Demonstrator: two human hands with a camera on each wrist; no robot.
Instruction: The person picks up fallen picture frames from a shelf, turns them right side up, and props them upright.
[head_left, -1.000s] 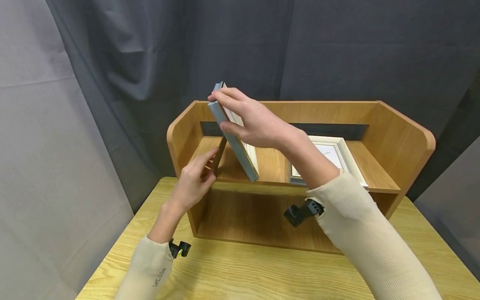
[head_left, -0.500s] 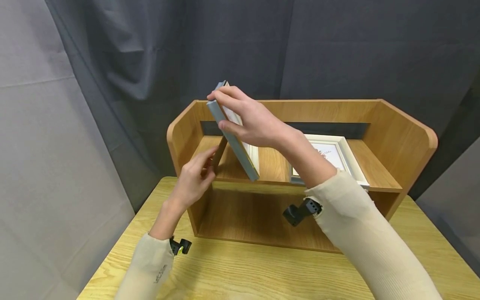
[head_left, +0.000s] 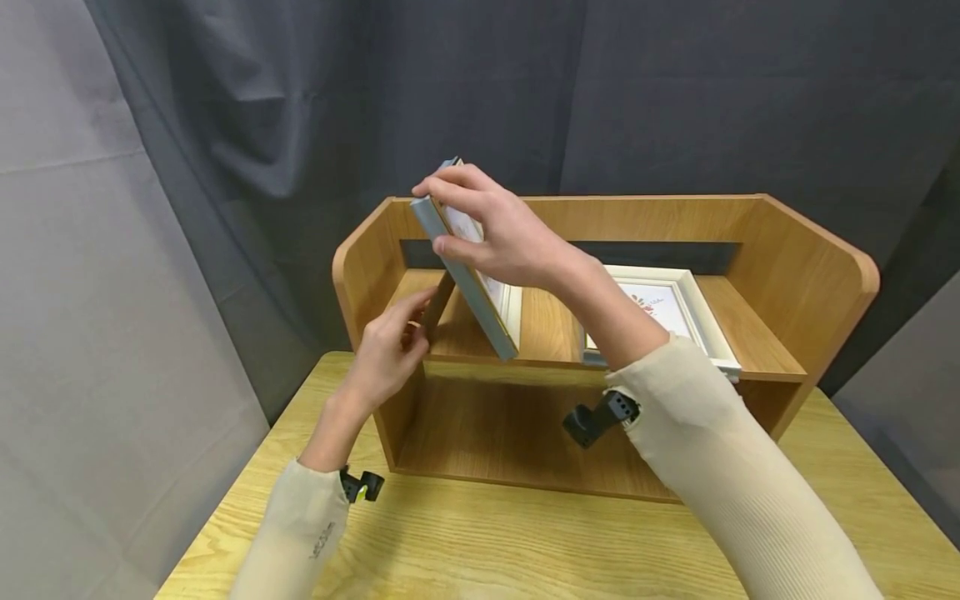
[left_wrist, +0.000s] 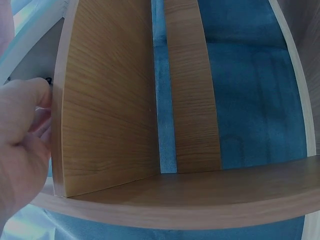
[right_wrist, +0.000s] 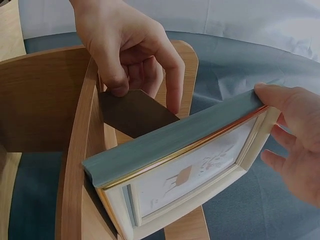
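A person in cream ribbed sleeves works at a wooden two-tier desktop shelf unit (head_left: 817, 275) standing on a pale wood-grain counter (head_left: 487, 550).

The right hand (head_left: 502, 237) grasps a grey-blue picture frame with a gold inner line and white mat (head_left: 465, 275) by its upper end, fingers curled over the top edge and thumb against the near side edge. The frame stands on the upper shelf board near that board's left end, its bottom corner resting close to the board's front edge. Its long axis runs steeply upward and leans toward the shelf unit's left side panel, with the top end rising above the unit's back rail. The glass face points to the right and toward the back; the narrow grey side edge faces the person.

The left hand (head_left: 386, 350) is behind the frame at the left side panel, pinching the frame's dark brown back stand (right_wrist: 134, 112) between thumb and fingertips.

A second white-framed picture with a floral print (head_left: 663, 312) leans back on the same upper board, toward its right end, well apart from the held frame. Dark grey cloth (head_left: 675, 100) hangs behind.
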